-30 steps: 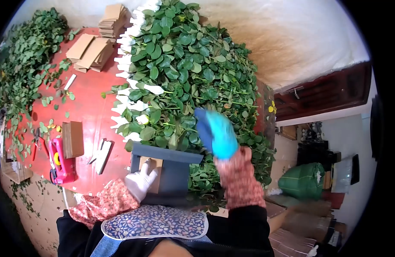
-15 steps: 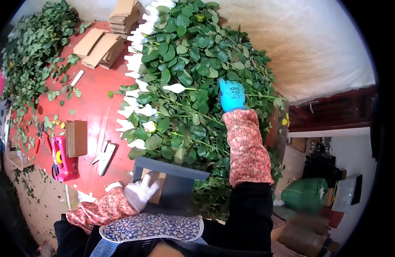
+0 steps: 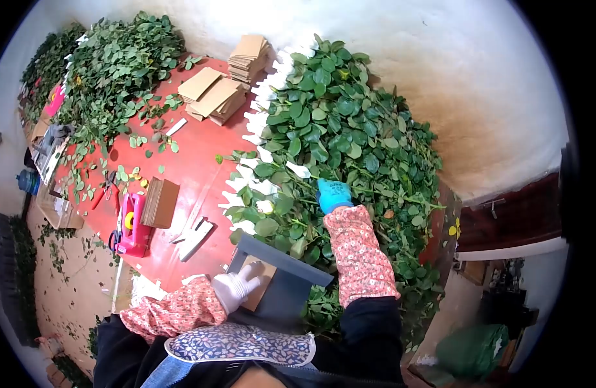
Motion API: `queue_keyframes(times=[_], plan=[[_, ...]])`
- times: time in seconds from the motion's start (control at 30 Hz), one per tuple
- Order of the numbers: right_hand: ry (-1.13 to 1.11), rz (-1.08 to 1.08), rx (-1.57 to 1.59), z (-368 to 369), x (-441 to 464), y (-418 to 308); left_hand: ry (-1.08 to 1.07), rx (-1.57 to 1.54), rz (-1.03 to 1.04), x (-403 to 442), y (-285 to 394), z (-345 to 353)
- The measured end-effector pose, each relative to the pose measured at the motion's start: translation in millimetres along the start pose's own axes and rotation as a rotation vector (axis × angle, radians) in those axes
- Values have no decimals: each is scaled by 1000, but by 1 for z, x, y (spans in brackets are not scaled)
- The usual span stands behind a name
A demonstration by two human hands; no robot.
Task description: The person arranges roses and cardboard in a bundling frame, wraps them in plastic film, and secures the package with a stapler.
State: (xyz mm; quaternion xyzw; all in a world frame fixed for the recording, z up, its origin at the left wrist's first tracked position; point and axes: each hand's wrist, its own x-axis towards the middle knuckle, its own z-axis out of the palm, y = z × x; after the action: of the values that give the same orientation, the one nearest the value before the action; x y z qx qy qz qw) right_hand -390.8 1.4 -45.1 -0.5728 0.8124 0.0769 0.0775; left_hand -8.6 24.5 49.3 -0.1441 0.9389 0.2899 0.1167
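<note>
My right hand [image 3: 335, 195], in a blue glove, is closed on the stem of a rose among the leafy stems. That rose's head, in a white sleeve [image 3: 298, 169], points left, just beyond my fingers. Around it lies a big pile of leafy roses [image 3: 369, 142], with white-sleeved heads lined up along its left side. My left hand [image 3: 232, 290], in a white glove, has its fingers spread over a piece of cardboard [image 3: 259, 284]. The cardboard lies in a dark grey tray [image 3: 285, 260] in front of my body.
On the red table [image 3: 162, 200] are a white stapler [image 3: 196, 239], a pink tape dispenser [image 3: 134, 226], red-handled pruners [image 3: 108, 192] and an upright cardboard stack [image 3: 160, 202]. Further back are more cardboard stacks [image 3: 214, 94] and another leafy heap [image 3: 123, 71]. A wall [image 3: 479, 84] runs behind.
The view has swung left. My right hand has drawn back toward me and left, close to the sleeved rose head, which has shifted slightly toward me. My left hand stays over the cardboard.
</note>
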Motion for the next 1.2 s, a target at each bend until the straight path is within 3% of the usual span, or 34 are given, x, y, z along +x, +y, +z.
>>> queue_keyframes(times=[0.2,0.23,0.3,0.43,0.63,0.67,0.73,0.77,0.83,0.87,0.9,0.93,1.0,1.07,1.13,1.2], plan=[[7,8,117,-55,-33,7,63,-66,53,-2,-6,-7],[50,-32,354,-63,-42,12,42,-89,56,-2,-6,-11],[94,-66,255,-91,-65,12,28,-126,82,0,-12,-10],[330,-34,335,-129,-98,14,-37,-126,111,1,-19,-9],[677,-202,368,-176,-138,-10,-60,-79,94,4,-21,-6],[594,-111,345,-198,-151,-32,-71,-48,81,4,-18,-10],[561,-145,193,-217,-172,-49,-66,-98,101,3,-24,-7],[440,-129,160,-226,-187,-55,-64,-113,131,4,-28,-6],[516,-218,110,-223,-200,-57,34,-111,257,6,-31,-9],[493,-214,85,-219,-202,-51,-145,-107,165,8,-29,-12],[471,-211,60,-214,-203,-45,-108,-119,184,7,-31,-9],[333,-130,159,-206,-202,-30,-69,-133,203,7,-34,-5],[276,34,101,-175,-205,4,-47,-94,227,7,-37,-6],[311,41,86,-165,-220,19,64,-2,274,9,-45,9],[338,36,77,-170,-228,22,27,-2,264,9,-45,1],[583,-168,190,-177,-241,26,-76,-20,257,9,-45,-5]])
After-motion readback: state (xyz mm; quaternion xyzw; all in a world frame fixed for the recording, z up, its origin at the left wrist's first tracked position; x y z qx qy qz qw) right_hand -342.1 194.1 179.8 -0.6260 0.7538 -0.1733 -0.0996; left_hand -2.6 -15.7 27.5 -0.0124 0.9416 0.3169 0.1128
